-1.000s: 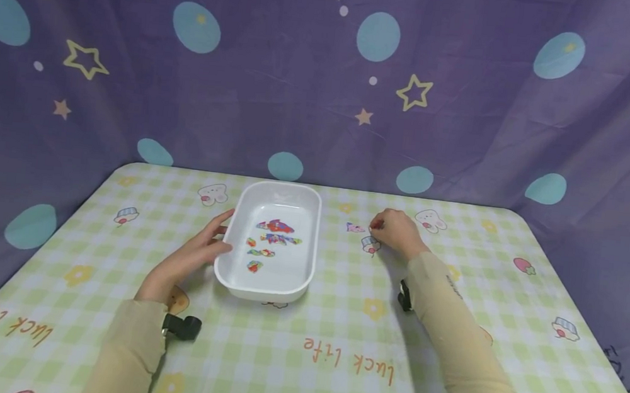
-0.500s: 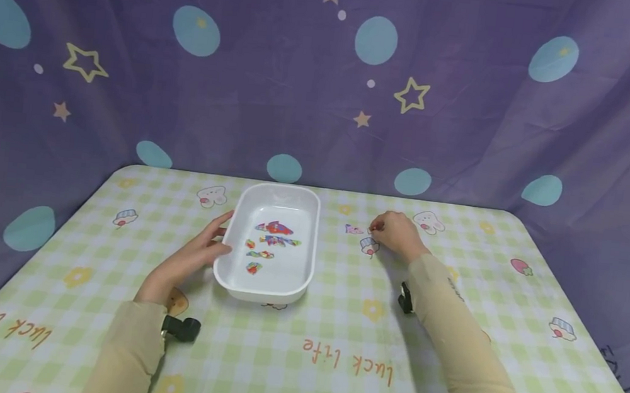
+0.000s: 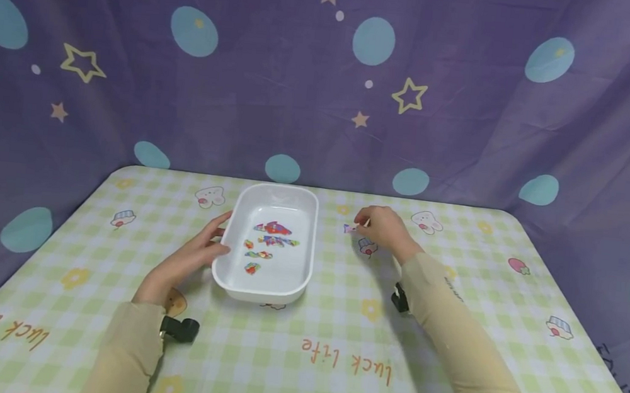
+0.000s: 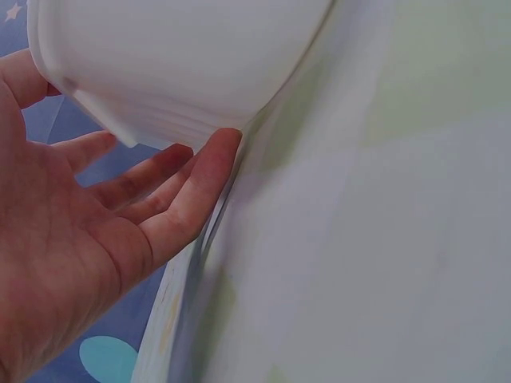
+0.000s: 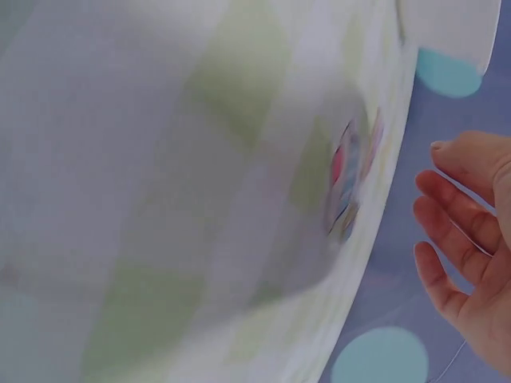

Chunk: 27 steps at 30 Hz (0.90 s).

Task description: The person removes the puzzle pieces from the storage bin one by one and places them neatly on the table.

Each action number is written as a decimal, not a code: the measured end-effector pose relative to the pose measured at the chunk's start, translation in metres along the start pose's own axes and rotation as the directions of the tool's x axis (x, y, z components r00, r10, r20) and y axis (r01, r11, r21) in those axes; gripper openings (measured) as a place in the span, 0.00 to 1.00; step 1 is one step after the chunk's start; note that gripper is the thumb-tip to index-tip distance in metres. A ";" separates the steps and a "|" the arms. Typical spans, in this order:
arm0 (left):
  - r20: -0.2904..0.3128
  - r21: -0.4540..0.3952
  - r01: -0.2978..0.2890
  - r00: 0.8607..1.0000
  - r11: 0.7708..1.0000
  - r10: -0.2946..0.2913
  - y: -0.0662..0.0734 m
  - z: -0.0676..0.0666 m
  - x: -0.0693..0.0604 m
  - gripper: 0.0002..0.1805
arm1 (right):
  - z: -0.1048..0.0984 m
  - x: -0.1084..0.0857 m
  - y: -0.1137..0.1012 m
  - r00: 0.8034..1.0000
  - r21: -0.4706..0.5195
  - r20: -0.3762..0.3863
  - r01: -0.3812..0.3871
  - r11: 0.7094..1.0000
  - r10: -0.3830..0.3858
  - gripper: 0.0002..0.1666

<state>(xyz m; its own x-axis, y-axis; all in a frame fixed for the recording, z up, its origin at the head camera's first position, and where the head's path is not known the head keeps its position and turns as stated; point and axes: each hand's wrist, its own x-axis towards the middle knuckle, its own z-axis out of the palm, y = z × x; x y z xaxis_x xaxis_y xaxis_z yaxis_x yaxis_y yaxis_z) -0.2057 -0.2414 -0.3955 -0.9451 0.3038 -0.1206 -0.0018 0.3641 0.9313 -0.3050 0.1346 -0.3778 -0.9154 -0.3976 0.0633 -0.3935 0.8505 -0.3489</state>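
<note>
A white tray [image 3: 260,295] rests on the table, with several small colourful cutouts, some fish-shaped, such as a red and blue piece [image 3: 274,227], lying flat inside. My left hand [image 3: 189,260] holds its left side. In the left wrist view the thumb goes over the rim, and the other fingers [image 4: 215,167] lie against the outer wall. To the right of the tray, my right hand [image 3: 386,228] hovers by a small pink and purple cutout [image 3: 349,228], which its fingertips partly cover. The right wrist view shows that hand's thumb and fingers [image 5: 435,275] apart, with nothing visible between them.
A green and white checked cloth [image 3: 337,325] with printed cupcakes, flowers and lettering covers the table. Behind the table's far edge hangs a purple curtain [image 3: 279,92] with stars and blue ovals. Each wrist carries a small black camera [image 3: 179,329].
My right hand has moved slightly left, toward the pink and purple cutout, and now covers part of it. The left hand and the tray have stayed in place.
</note>
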 end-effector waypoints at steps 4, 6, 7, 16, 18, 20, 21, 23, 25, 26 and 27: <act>0.003 -0.003 -0.001 1.000 1.000 0.001 0.001 0.000 0.000 0.38 | 0.001 0.002 -0.015 0.999 0.021 0.004 0.047 0.999 -0.047 0.10; 0.000 -0.002 0.001 1.000 1.000 -0.001 0.002 0.001 0.000 0.38 | 0.002 0.002 -0.023 0.997 0.022 -0.005 0.082 0.996 -0.081 0.10; -0.001 -0.002 0.001 1.000 1.000 -0.001 0.002 0.001 0.000 0.38 | 0.002 0.002 -0.026 0.995 0.028 -0.008 0.096 0.995 -0.096 0.10; 0.001 -0.003 0.007 1.000 1.000 -0.007 0.002 0.000 -0.001 0.39 | 0.008 0.004 -0.053 0.978 0.046 -0.073 0.199 0.979 -0.195 0.08; 0.001 -0.003 0.011 1.000 1.000 -0.011 0.002 0.000 -0.001 0.39 | 0.009 0.004 -0.059 0.975 0.061 -0.088 0.211 0.976 -0.206 0.07; 0.002 -0.002 0.012 1.000 1.000 -0.012 0.003 0.000 -0.002 0.39 | 0.010 0.004 -0.065 0.972 0.072 -0.104 0.221 0.973 -0.213 0.05; 0.001 -0.003 0.012 1.000 1.000 -0.012 0.003 0.000 -0.002 0.39 | 0.010 0.004 -0.067 0.970 0.074 -0.111 0.226 0.971 -0.217 0.04; 0.002 -0.006 0.007 1.000 1.000 -0.007 0.004 0.000 -0.002 0.39 | 0.011 0.004 -0.072 0.966 0.070 -0.124 0.236 0.969 -0.226 0.02; 0.004 -0.010 0.002 1.000 1.000 -0.002 0.003 0.000 -0.001 0.39 | 0.011 0.004 -0.077 0.960 0.058 -0.138 0.253 0.966 -0.243 0.02; 0.003 -0.010 0.000 1.000 1.000 0.000 0.003 0.000 -0.001 0.39 | 0.012 0.003 -0.079 0.956 0.047 -0.142 0.264 0.963 -0.255 0.02; 0.002 -0.010 0.000 1.000 1.000 0.000 0.003 0.001 0.000 0.39 | 0.012 0.003 -0.082 0.952 0.033 -0.145 0.276 0.961 -0.269 0.03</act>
<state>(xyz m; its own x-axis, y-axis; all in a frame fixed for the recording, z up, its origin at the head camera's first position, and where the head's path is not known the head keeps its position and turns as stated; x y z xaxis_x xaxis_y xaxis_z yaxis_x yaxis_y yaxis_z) -0.2050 -0.2400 -0.3930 -0.9443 0.3059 -0.1211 -0.0047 0.3554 0.9347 -0.2749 0.0595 -0.3605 -0.7781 -0.5575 0.2893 -0.6281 0.6958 -0.3483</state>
